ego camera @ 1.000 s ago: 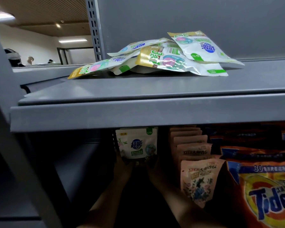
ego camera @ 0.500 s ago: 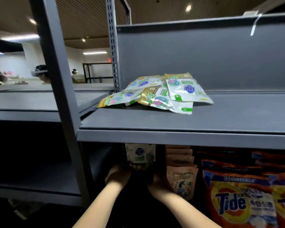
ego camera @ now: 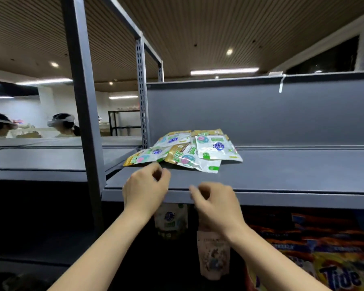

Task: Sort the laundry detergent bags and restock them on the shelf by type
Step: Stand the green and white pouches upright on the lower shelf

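A loose pile of several white-green-gold detergent bags (ego camera: pixel 189 151) lies flat on the upper grey shelf (ego camera: pixel 282 175). My left hand (ego camera: pixel 146 190) hovers at the shelf's front edge just before the pile, fingers loosely curled and empty. My right hand (ego camera: pixel 215 203) is beside it, a little lower, over the shelf lip, also loosely curled and empty. Under the shelf stands one white-green bag (ego camera: pixel 170 220) upright, with a row of pink floral bags (ego camera: pixel 213 255) to its right and orange Tide bags (ego camera: pixel 332 267) further right.
A grey upright post (ego camera: pixel 83 114) rises left of my hands. The shelf's back panel (ego camera: pixel 261 114) closes off the rear. A neighbouring shelf (ego camera: pixel 40 158) extends to the left, and two people with head-worn devices (ego camera: pixel 61 124) stand beyond it.
Both hands have let go of the white-green bag on the lower shelf and risen to the upper shelf's front edge. The view has pulled back and tilted upward.
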Tool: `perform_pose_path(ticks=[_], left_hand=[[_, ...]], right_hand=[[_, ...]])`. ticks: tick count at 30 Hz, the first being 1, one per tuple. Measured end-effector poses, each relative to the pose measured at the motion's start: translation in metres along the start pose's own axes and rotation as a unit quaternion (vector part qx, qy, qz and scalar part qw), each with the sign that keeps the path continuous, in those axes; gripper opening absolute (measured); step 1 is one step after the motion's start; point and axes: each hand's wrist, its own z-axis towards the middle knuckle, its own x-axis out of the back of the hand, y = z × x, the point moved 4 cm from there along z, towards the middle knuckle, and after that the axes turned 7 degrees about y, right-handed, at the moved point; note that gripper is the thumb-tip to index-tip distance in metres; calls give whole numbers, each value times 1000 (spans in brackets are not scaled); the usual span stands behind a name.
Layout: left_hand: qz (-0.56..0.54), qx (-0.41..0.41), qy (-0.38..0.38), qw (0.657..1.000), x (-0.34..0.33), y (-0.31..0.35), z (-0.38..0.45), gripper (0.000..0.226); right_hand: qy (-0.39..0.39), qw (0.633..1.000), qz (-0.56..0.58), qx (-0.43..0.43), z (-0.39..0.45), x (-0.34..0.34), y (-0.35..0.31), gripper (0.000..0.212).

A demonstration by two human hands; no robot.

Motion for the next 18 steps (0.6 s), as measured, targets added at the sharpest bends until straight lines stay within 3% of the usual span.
perform_pose_path(ticks=[4, 6, 11, 14, 18], left_hand=[[10, -12, -94, 995, -36, -1, 38, 15], [27, -16, -147, 989, -57, -7, 50, 25], [83, -38, -182, 979, -93, -11, 69, 43], [52, -16, -217, 975, -112, -10, 78, 49], [59, -7, -196, 979, -120, -8, 91, 47]], right_hand=[[57, 994, -52, -78, 49, 21, 24, 37], [36, 987, -99, -122, 69, 22, 40, 29], [-60, 956, -199, -206, 106, 5, 74, 23], [-125, 924, -279, -228, 120, -6, 87, 44], [-177, 910, -254, -275, 126, -27, 101, 62]])
